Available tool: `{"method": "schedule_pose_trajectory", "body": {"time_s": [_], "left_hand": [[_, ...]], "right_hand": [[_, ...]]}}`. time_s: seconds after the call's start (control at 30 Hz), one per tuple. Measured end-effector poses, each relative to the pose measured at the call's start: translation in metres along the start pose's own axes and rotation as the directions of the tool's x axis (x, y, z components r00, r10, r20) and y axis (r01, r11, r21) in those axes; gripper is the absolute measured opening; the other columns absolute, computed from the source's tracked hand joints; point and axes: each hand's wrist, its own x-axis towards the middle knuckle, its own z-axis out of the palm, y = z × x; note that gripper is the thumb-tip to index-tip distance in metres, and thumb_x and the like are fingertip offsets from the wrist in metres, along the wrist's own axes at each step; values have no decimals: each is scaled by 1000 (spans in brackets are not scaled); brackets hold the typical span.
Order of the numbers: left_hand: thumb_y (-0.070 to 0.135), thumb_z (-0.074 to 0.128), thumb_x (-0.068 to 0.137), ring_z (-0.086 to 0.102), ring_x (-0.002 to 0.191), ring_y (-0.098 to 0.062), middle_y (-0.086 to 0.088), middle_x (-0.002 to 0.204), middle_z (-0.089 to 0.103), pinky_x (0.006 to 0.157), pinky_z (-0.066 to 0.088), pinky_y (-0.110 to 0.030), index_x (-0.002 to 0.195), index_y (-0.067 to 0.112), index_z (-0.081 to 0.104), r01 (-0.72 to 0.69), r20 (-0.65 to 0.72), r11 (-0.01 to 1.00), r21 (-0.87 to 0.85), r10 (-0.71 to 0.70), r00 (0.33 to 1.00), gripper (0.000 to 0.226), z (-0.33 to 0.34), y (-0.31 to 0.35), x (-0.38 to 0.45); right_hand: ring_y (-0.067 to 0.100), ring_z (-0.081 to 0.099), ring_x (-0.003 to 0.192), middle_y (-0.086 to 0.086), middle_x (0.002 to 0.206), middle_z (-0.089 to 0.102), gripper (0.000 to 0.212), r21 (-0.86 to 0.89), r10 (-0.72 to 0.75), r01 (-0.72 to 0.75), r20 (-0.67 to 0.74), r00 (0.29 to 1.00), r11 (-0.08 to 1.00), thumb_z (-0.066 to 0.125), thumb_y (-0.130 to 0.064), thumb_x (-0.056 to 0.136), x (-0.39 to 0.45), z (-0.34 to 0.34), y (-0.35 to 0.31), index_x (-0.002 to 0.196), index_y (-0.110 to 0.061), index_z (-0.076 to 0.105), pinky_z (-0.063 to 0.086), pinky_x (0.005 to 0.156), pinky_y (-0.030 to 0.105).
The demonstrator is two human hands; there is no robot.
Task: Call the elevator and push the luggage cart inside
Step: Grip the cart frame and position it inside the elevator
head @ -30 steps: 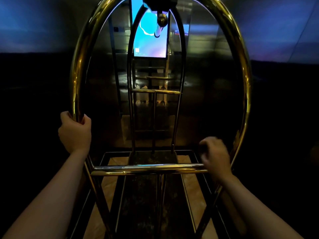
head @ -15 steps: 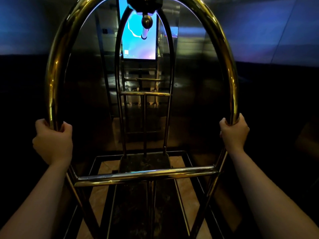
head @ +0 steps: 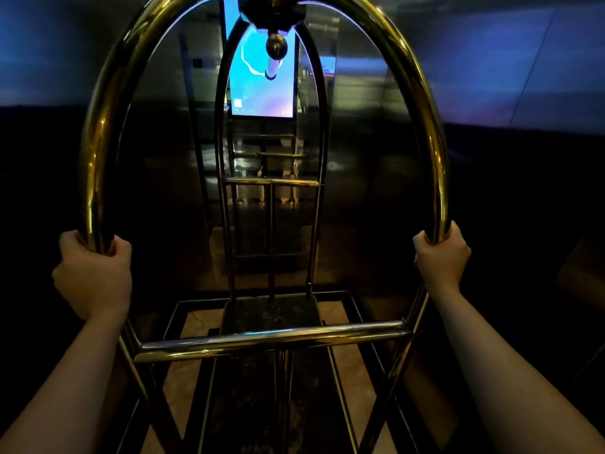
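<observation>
A brass luggage cart (head: 271, 339) fills the middle of the view, its near arch curving overhead and a horizontal bar crossing low in front of me. My left hand (head: 93, 276) is closed around the arch's left upright. My right hand (head: 442, 257) grips the right upright at about the same height. The cart's dark platform (head: 271, 316) carries nothing. Beyond the far arch stands a dark reflective elevator wall (head: 366, 178) with a lit blue screen (head: 262, 83) on it.
Dark walls close in on both sides, with blue reflected light (head: 510, 60) along their upper part. Beige floor tile with dark borders (head: 193, 326) shows under the cart frame. A brass ball (head: 276, 45) hangs from the cart's top.
My right hand left the low crossbar and took hold of the right upright. My left hand kept its grip. The cart sits more centred in view than a second ago.
</observation>
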Motion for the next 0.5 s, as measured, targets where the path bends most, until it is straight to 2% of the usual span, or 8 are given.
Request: {"method": "schedule_pose_trajectory", "body": {"time_s": [0.1,0.3,0.5], "left_hand": [[29,58,91,63,88,-42,-26,101,63,54,43,-31,114,3,51,-4,11,1000,-6,4,1000,36,1,-2,0],[34,56,91,64,85,-41,-25,99,63,61,53,-46,114,4,51,-26,2,1000,9,26,1000,38,2,-1,-1],[36,55,91,64,86,-41,-24,100,64,63,53,-46,115,5,51,-21,12,1000,-2,21,1000,39,0,0,-2]], "right_hand": [[19,61,54,9,65,60,22,-10,-4,4,-13,1000,1000,62,-11,89,-1,1,0,75,-20,48,43,46,24],[20,62,55,10,67,61,15,-15,-33,33,-26,999,999,62,-14,90,-2,2,8,81,-18,50,49,48,29],[21,63,55,10,67,62,15,-10,-32,32,-15,999,999,62,-19,89,2,3,14,80,-21,50,54,49,38]]}}
